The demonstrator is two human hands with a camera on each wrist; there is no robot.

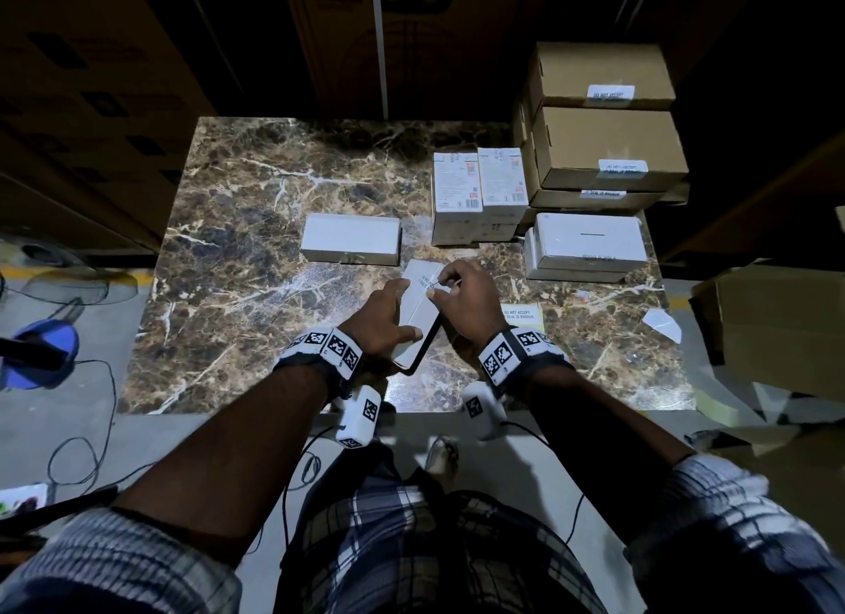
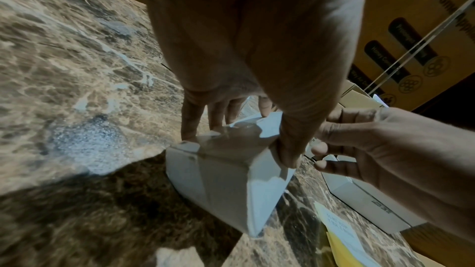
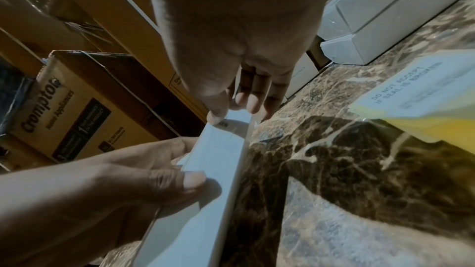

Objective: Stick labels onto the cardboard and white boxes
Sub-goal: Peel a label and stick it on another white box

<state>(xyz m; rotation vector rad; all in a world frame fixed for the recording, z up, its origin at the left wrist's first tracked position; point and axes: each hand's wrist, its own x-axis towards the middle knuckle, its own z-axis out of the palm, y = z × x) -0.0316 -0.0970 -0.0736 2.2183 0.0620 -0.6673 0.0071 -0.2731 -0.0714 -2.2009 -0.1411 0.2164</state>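
Your left hand [image 1: 381,317] curls its grip round one white box [image 1: 419,321], tilted up near the front middle of the marble worktop [image 1: 237,229]. Your right hand [image 1: 466,300] pinches a printed label [image 1: 430,278] against the box's far end. One more white box [image 1: 351,239] lies flat just beyond. Three labelled cardboard boxes [image 1: 606,149] are stacked at far right. One yellow-backed label sheet [image 1: 526,316] lies beside your right wrist.
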